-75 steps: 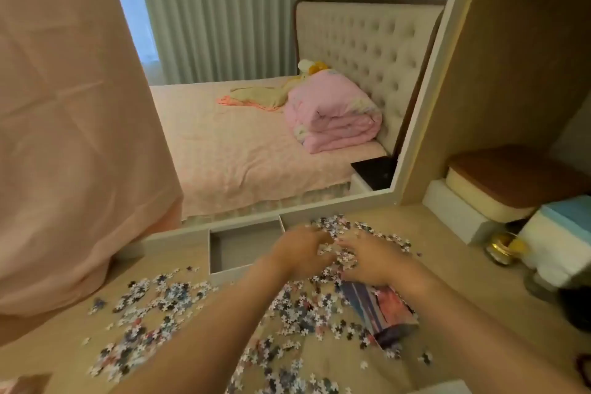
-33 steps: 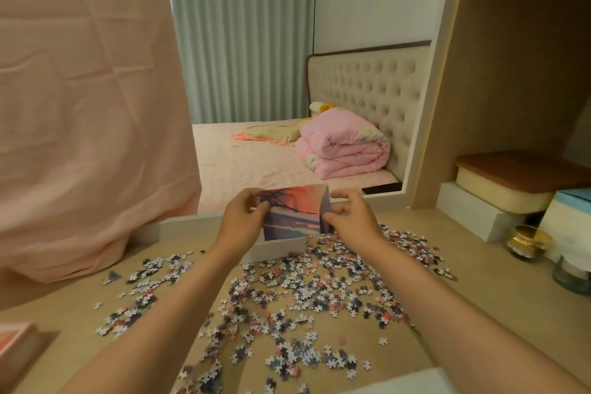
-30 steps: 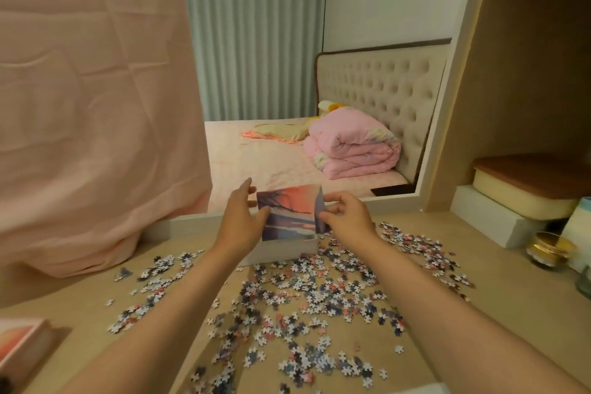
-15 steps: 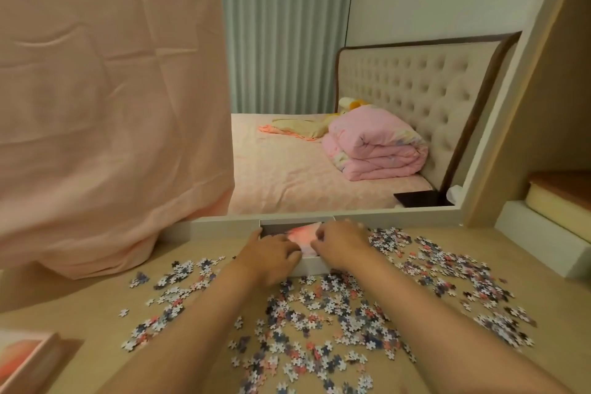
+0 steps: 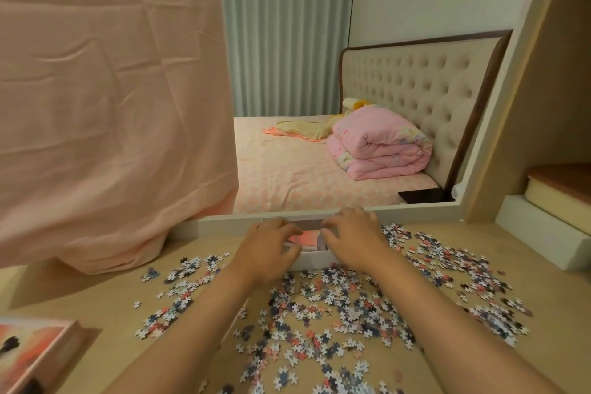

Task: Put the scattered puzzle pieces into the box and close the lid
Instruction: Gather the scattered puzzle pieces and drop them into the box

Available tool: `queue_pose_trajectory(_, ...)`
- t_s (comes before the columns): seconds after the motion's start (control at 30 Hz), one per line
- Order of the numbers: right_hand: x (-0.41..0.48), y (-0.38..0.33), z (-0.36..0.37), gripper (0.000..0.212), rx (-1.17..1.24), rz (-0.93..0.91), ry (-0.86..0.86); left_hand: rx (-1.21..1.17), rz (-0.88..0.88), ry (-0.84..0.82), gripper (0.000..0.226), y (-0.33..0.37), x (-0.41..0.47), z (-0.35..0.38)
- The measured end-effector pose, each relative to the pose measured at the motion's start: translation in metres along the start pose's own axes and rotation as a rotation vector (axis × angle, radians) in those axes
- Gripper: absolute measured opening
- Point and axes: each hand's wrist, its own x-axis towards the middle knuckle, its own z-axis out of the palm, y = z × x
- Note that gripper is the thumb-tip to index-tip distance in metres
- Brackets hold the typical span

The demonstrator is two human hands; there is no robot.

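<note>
A shallow white box sits at the back of the wooden desk, against the white ledge. A pink-orange picture card lies down inside it. My left hand grips the card's left edge, thumb by the box's front wall. My right hand holds the card's right edge, fingers bent over the box. Several loose puzzle pieces lie scattered across the desk in front of the box and to both sides. The box lid, printed with a pink picture, lies at the near left edge.
A hanging pink cloth comes down onto the desk at the left. Behind the white ledge a bed is in view. A white block with a cream container on it stands at the right.
Both hands lifted the picture card out of the pieces, held it upright over the box, then lowered it flat into the box. My head has turned to the left.
</note>
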Motion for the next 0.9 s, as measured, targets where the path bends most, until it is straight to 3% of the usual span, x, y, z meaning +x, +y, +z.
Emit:
queue_pose_trajectory(0.07, -0.020, 0.003, -0.004, 0.029, 0.047, 0.012, 0.086, -0.033, 0.016, 0.094, 0.024, 0.009, -0.018, -0.003)
queue_pose_trajectory(0.17, -0.048, 0.002, 0.005, 0.027, 0.095, 0.007, -0.012, -0.102, 0.000, 0.038, 0.015, 0.021, -0.050, 0.001)
queue_pose_trajectory(0.23, -0.059, 0.003, 0.020, 0.028, 0.084, -0.040, -0.077, -0.080, 0.005, -0.048, 0.023, 0.024, -0.067, 0.010)
queue_pose_trajectory(0.4, -0.069, 0.006, 0.049, 0.041, 0.147, -0.104, -0.115, -0.001, -0.089, -0.315, 0.074, 0.024, -0.084, 0.032)
queue_pose_trajectory(0.63, -0.066, 0.011, 0.030, 0.035, 0.406, -0.150, -0.135, -0.060, -0.040, -0.257, 0.073, 0.033, -0.069, 0.030)
queue_pose_trajectory(0.8, -0.065, 0.017, 0.036, 0.072, 0.113, -0.100, -0.326, 0.098, -0.009, -0.348, 0.077, 0.038, -0.053, 0.033)
queue_pose_trajectory(0.9, -0.065, 0.012, 0.043, 0.065, 0.094, -0.114, -0.337, 0.151, 0.052, -0.311, 0.065, 0.040, -0.047, 0.040)
